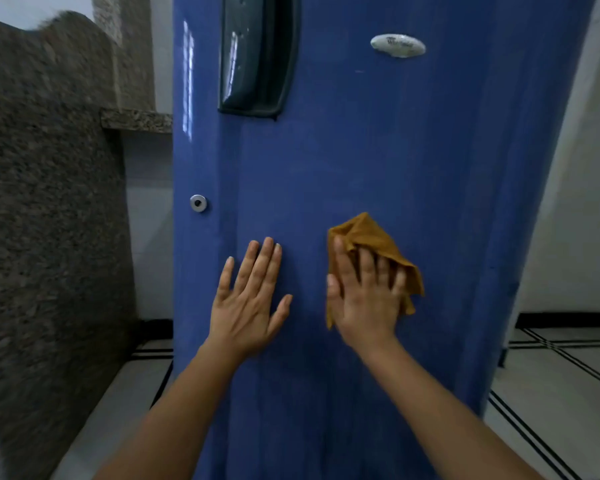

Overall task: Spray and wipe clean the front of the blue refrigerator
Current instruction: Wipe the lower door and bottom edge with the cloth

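The right hand (364, 296) lies flat against the blue refrigerator (378, 161), its fingers straight and a little spread, pressing a mustard-yellow cloth (371, 237) onto the door; the cloth is crumpled under the palm, one corner poking up above the fingertips and other folds showing at the hand's right and lower left edges; the forearm reaches up from the lower right of the view, bare, the wrist bent slightly so the fingers point up and a little to the left. The left hand (248, 299) rests flat on the door just beside it, apart from the cloth; its fingers are straight and close together, the thumb held out to the right, and nothing is in it; its bare forearm rises from the lower left. Both hands sit on the lower middle of the door; above and to the left of them a round silver lock (198, 203) is set near the door's left edge; higher up is a dark recessed handle (257, 57), and to its right an oval silver badge (398, 45), its lettering too blurred to read. A speckled granite slab (45, 202) stands to the left of the refrigerator; pale floor tiles (561, 382) with dark lines lie to the right.
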### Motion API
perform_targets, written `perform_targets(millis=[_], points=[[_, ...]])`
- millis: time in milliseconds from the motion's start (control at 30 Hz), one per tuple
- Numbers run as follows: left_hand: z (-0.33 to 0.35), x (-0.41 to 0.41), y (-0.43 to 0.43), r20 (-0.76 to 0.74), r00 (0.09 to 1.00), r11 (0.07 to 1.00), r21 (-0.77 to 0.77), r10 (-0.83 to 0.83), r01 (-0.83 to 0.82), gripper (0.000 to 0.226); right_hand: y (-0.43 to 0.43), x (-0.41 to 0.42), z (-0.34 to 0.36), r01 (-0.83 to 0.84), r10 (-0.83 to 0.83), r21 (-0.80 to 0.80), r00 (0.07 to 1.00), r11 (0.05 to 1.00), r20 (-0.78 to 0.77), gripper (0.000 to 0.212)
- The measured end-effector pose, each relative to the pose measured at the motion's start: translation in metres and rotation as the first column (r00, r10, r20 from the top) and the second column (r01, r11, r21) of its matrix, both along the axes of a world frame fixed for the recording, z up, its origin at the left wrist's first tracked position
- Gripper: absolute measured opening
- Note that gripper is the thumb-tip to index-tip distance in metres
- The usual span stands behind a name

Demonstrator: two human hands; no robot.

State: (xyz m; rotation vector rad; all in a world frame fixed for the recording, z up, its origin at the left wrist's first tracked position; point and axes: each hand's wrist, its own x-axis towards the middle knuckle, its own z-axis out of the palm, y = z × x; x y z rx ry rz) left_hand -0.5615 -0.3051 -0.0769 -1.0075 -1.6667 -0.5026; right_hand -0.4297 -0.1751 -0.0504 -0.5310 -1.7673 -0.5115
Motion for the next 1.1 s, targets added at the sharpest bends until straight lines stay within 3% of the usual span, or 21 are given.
perform_targets(millis=[67,133,267,300,367,467,533,633,700,833,1000,1100], points=[[-0.004,0.011,0.009,0.007,1.0,1.0,0.02,-0.02,0.02,0.063,0.004,0.005,-0.027,-0.054,0.015,0.174,0.975,0.983,0.221,0.049],[-0.012,0.024,0.021,-0.033,0.998,0.998,-0.014,-0.057,0.057,0.062,0.035,0.036,-0.045,-0.088,0.035,0.171,0.957,0.981,0.288,0.05],[-0.02,0.047,0.047,-0.058,0.996,0.997,-0.05,-0.066,0.063,0.062,0.066,0.058,-0.028,0.006,-0.031,-0.238,0.994,0.971,-0.1,0.049],[-0.018,0.052,0.051,-0.042,0.998,0.998,-0.036,-0.056,0.054,0.062,0.061,0.049,-0.025,0.007,-0.047,-0.258,0.988,0.966,-0.147,0.049],[-0.015,0.061,0.06,-0.058,0.997,0.998,-0.048,-0.054,0.051,0.062,0.053,0.042,-0.033,0.006,-0.013,-0.126,0.998,0.992,-0.054,0.047],[-0.009,0.074,0.075,-0.144,0.985,0.988,-0.132,-0.098,0.079,0.062,0.084,0.074,-0.057,-0.05,0.001,0.187,0.968,0.981,0.251,0.046],[-0.002,0.084,0.089,-0.17,0.98,0.985,-0.157,-0.102,0.076,0.062,0.11,0.09,-0.056,0.004,-0.022,0.129,0.99,0.992,0.139,0.049],[0.01,0.1,0.106,-0.212,0.973,0.982,-0.182,-0.085,0.046,0.062,0.124,0.086,-0.04,0.038,-0.1,-0.237,0.963,0.971,-0.251,0.049],[0.017,0.112,0.118,-0.254,0.962,0.978,-0.205,-0.1,0.048,0.061,0.12,0.082,-0.044,0.026,-0.173,-0.38,0.918,0.924,-0.356,0.049],[0.036,0.132,0.14,-0.322,0.938,0.968,-0.246,-0.125,0.045,0.061,0.123,0.088,-0.035,-0.017,-0.114,-0.375,0.939,0.927,-0.324,0.05],[0.076,0.146,0.167,-0.281,0.956,0.982,-0.188,-0.088,0.036,0.062,0.154,0.099,0.057,-0.064,-0.021,-0.251,0.947,0.966,-0.32,0.053],[0.087,0.148,0.174,-0.252,0.965,0.983,-0.179,-0.076,0.03,0.063,0.158,0.106,0.039,-0.098,0.011,-0.252,0.946,0.963,-0.325,0.054]])
